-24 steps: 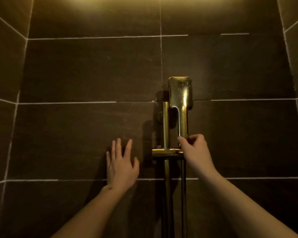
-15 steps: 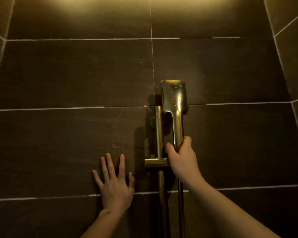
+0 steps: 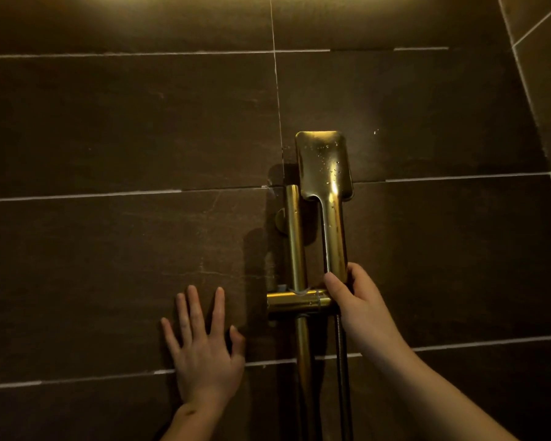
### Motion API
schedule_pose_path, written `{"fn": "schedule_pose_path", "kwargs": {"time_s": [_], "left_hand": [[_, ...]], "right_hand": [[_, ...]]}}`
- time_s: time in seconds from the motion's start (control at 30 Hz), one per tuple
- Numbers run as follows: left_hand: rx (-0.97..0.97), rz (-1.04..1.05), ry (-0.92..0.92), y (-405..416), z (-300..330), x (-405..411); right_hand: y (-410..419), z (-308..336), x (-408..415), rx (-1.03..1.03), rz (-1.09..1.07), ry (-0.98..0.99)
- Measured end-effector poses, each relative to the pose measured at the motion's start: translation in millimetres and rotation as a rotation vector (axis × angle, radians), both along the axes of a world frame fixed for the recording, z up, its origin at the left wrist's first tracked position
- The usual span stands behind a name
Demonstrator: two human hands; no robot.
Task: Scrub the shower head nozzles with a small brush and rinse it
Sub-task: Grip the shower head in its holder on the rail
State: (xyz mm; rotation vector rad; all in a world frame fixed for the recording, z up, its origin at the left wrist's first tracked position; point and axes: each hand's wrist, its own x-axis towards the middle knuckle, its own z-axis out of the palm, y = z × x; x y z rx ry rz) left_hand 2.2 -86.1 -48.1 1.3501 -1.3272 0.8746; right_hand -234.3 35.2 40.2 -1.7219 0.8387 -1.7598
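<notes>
Dark tiled wall [image 3: 109,249], right hand [image 3: 360,300] around shower head [image 3: 326,173] handle

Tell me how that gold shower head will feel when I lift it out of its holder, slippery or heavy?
Probably slippery: the shower head is glossy metal with water drops on it. Likely fairly heavy at the top, since the broad flat head sits above the slim handle the right hand grips. The hose hanging below may tug as it lifts.
</notes>
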Motion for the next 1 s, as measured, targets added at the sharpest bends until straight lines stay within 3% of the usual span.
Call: {"fn": "schedule_pose_path", "kwargs": {"time_s": [0.27,0.53,0.67,1.0], "left_hand": [[-0.052,0.017,-0.002,-3,1,1],[-0.033,0.021,0.000,-2,0,0],[-0.019,0.017,0.003,0,-1,0],[0.039,-0.020,0.009,10,4,-3]], "right_hand": [[-6,3,3,0.014,0.066,-0.084],[-11,27,9,-0.050,-0.002,-0.081],[-18,33,-2,-0.114,-0.116,0.015],[-17,-19,-33,-0.041,-0.110,0.076]]}}
